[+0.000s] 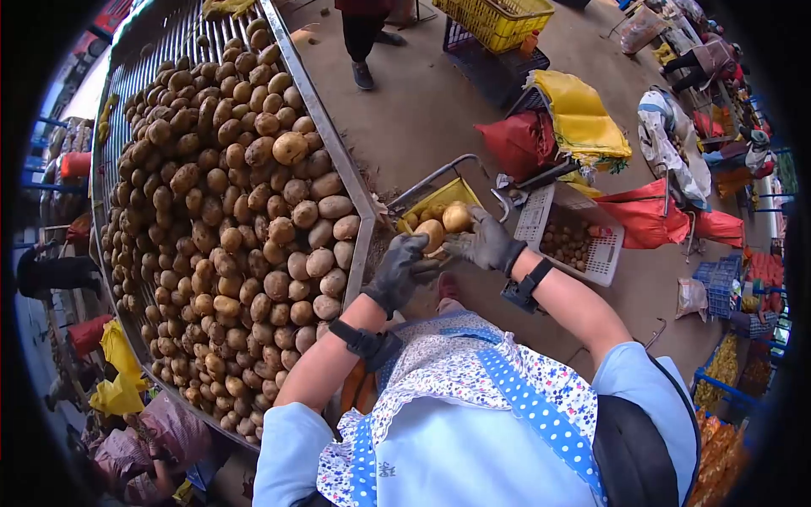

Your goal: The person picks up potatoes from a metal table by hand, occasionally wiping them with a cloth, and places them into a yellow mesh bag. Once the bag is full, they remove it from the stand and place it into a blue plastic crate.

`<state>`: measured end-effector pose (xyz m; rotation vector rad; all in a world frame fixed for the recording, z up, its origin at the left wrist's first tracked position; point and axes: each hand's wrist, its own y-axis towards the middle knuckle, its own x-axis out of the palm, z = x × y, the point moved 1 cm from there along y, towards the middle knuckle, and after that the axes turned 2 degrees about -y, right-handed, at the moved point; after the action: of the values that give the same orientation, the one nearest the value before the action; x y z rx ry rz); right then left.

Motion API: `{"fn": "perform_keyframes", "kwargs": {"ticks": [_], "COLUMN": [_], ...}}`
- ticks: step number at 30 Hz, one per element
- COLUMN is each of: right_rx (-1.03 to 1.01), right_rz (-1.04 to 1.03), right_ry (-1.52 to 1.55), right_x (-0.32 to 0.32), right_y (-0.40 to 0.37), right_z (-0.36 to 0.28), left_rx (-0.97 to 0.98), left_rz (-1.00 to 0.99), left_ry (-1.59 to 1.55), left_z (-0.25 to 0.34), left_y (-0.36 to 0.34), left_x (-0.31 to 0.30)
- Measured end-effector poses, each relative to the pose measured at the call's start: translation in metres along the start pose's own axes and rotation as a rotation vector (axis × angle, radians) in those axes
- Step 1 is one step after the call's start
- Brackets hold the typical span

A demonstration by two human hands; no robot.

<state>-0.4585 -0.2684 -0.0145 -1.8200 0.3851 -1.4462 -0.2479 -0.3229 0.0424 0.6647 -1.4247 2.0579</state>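
Left hand, gloved: clasping one potato. Right hand, gloved: clasping second potato, just beside the first. Yellow container just beyond both grips; potato heap to their left.

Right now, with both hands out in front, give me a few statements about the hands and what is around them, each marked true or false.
1. The left hand and the right hand both wear dark gloves. True.
2. The left hand is empty. False: it grips a pale potato.
3. The right hand holds a second potato. True.
4. The sorting table on the person's left carries only a few potatoes. False: it is heaped with them.
5. The white crate is stuffed with yellow bags. False: it holds small potatoes.
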Motion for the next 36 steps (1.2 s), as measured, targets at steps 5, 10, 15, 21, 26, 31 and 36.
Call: {"fn": "perform_keyframes", "kwargs": {"ticks": [5, 10, 15, 21, 26, 31, 36], "right_rx": [-0.229, -0.393, -1.431, -1.214, -1.171, -1.141, -1.037], "right_rz": [0.181, 0.032, -0.146, 0.236, 0.152, -0.269, -0.595], "right_ry": [-0.573, -0.994, -2.043, -2.709, -2.726, -2.478, -2.621], "right_x": [-0.010, 0.085, 0.250, 0.327, 0.335, 0.330, 0.344], "right_y": [-0.065, -0.019, 0.080, 0.198, 0.205, 0.144, 0.138], "right_z": [-0.021, 0.030, 0.100, 0.112, 0.097, 0.158, 0.246], "left_rx": [0.615, 0.875, 0.758, 0.959, 1.083, 1.222, 1.129], "left_rz": [0.388, 1.210, 1.087, 1.144, 1.216, 1.244, 1.047], "left_ry": [0.536, 1.760, 1.574, 1.329, 1.233, 1.343, 1.687], "left_z": [-0.001, -0.019, -0.054, -0.038, 0.020, 0.110, 0.120], "left_y": [-0.078, -0.169, -0.216, -0.295, -0.309, -0.283, -0.230], "left_x": [-0.052, -0.136, -0.189, -0.227, -0.269, -0.304, -0.286]}}
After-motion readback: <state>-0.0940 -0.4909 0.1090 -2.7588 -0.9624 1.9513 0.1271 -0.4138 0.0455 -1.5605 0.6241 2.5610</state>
